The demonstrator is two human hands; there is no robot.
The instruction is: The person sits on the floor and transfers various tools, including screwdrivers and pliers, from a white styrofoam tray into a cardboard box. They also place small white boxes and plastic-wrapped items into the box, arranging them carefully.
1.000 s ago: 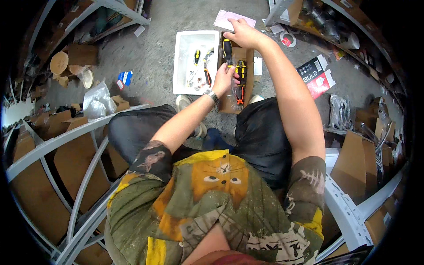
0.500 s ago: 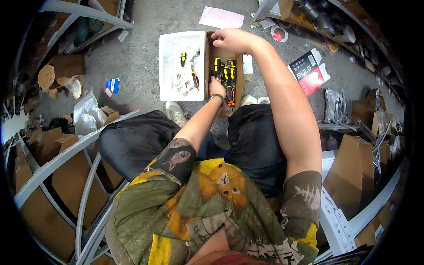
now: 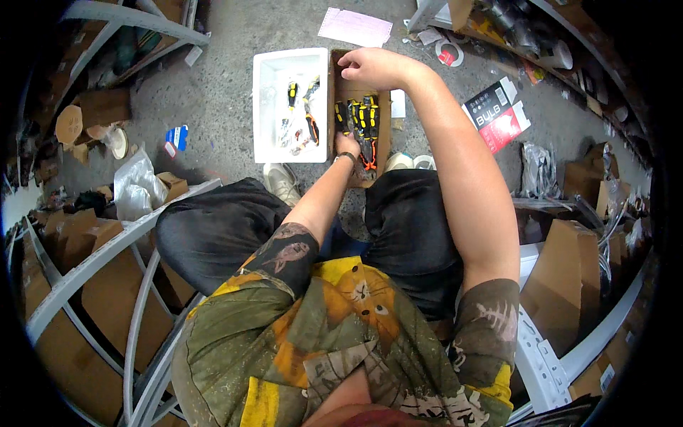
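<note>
A narrow cardboard box (image 3: 385, 135) stands on the floor between my feet, with several black-and-yellow handled tools (image 3: 366, 114) lying side by side in it. Orange handles (image 3: 368, 153) show toward its near end. Inside the box, by its left wall, my left hand (image 3: 347, 144) is closed around a tool with a black-and-yellow handle (image 3: 341, 116); its working end is hidden. My right hand (image 3: 370, 67) hovers at the far end of the box, thumb and forefinger apart, with nothing seen between them. Directly left stands a white foam box (image 3: 260, 107) containing a black-and-yellow screwdriver (image 3: 292, 92) and an orange-and-black handled tool (image 3: 311, 129).
A pink sheet (image 3: 355, 27) and a flattened black-and-red carton (image 3: 496, 114) lie on the concrete floor. A roll of tape (image 3: 449, 53) is near the right shelf. Grey metal frames (image 3: 92, 274) with cardboard boxes flank me on both sides.
My left hand has drawn slightly toward me, and the tool in it now sits lower and closer to the box's left wall. My right hand has barely moved.
</note>
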